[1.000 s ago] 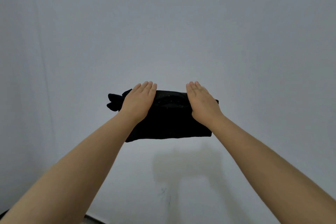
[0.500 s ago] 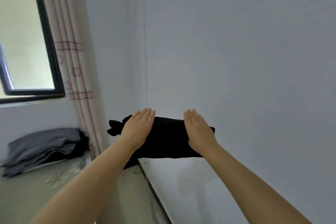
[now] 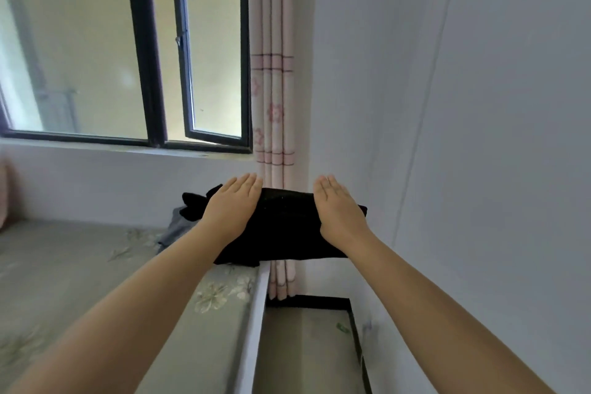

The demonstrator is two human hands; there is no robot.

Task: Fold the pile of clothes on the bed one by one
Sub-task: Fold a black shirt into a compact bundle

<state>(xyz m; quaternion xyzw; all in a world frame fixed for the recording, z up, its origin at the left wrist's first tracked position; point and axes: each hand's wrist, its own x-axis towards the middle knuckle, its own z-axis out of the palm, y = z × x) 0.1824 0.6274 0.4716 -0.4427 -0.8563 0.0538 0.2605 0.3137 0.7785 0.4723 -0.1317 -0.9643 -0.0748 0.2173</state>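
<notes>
Head view: left hand (image 3: 232,205) and right hand (image 3: 337,211), fingers straight, carry folded black garment (image 3: 281,227). Keep level; lower flat onto bed (image 3: 80,265).

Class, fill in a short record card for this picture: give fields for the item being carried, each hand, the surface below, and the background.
Item carried: folded black garment, held in the air, loose end sticking out past the left hand
Left hand: fingers straight, lying flat on top of the garment
Right hand: fingers straight, flat on top of the garment near its other end
Thumbs: hidden, so the hold underneath cannot be told
Surface below: bed with a grey floral cover
On the bed: grey clothing, partly hidden behind the garment
Background: black-framed window, pink curtain, white wall
</notes>
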